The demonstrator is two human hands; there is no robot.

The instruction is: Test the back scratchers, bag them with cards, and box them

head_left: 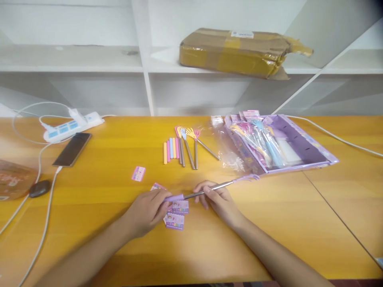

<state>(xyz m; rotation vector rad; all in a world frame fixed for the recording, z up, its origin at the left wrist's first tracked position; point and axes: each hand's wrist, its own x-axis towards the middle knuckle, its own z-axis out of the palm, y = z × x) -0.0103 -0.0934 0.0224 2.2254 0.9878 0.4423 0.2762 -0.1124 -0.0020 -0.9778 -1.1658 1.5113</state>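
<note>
My left hand point(152, 211) is closed around a purple handle sleeve point(175, 198). My right hand point(218, 199) grips the metal rod of a back scratcher point(220, 186) whose purple claw points right. The rod's left end meets the sleeve; whether it sits inside, I cannot tell. Printed purple cards point(175, 221) lie on the table beside and partly under my left hand. Farther back, several colored handle sleeves point(171, 149) stand in a row next to several metal-rod back scratchers point(188, 149) with pink, yellow and blue claws.
A purple display box point(302, 165) holds bagged back scratchers point(266, 139), with clear plastic bags point(231, 159) beside it. One pink card point(138, 173) lies apart. On the left are a phone point(72, 149), power strip point(73, 127), mouse point(40, 189) and cables. A taped carton point(233, 52) rests on the shelf.
</note>
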